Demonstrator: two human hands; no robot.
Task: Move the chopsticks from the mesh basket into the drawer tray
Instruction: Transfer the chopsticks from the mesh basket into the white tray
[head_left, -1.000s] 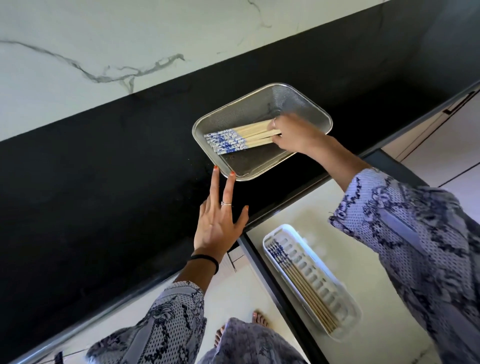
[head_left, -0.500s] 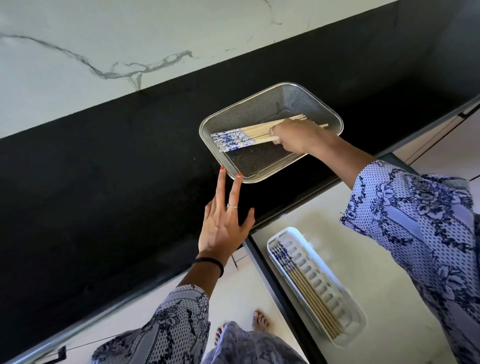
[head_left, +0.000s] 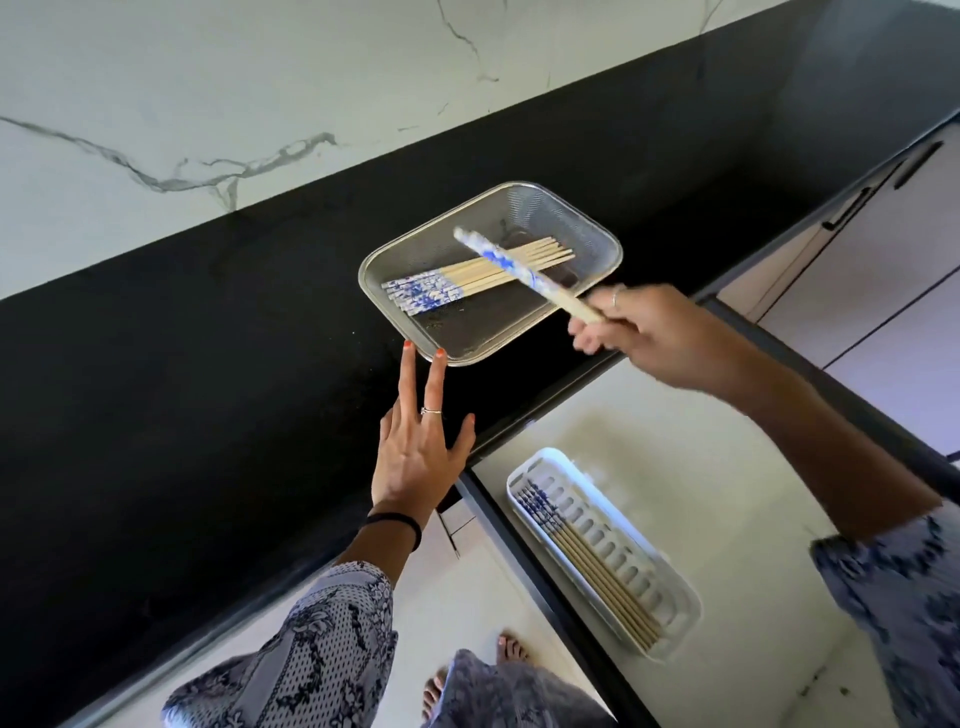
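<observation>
A metal mesh basket (head_left: 587, 218) sits on the black counter with several wooden chopsticks (head_left: 467, 275) lying in it, blue-patterned ends to the left. My right hand (head_left: 660, 338) is just right of the basket, shut on a lifted chopstick (head_left: 519, 270) whose blue end points up-left over the basket; motion blur hides whether it is one or a pair. My left hand (head_left: 421, 447) rests flat on the counter, fingers spread, two fingertips touching the basket's near rim. Below, a white slotted drawer tray (head_left: 670, 582) holds several chopsticks (head_left: 587, 561) along its left side.
The tray lies in an open drawer (head_left: 727, 467) with a pale bottom and a dark front edge. A black counter (head_left: 208, 364) runs under a white marbled wall (head_left: 260, 104). Cabinet fronts with dark handles (head_left: 914, 166) stand at the right. Bare feet (head_left: 509, 649) show on the floor.
My right hand closed on a chopstick in the basket, lifted it and drew back to the right, clear of the basket. The left hand stayed on the counter.
</observation>
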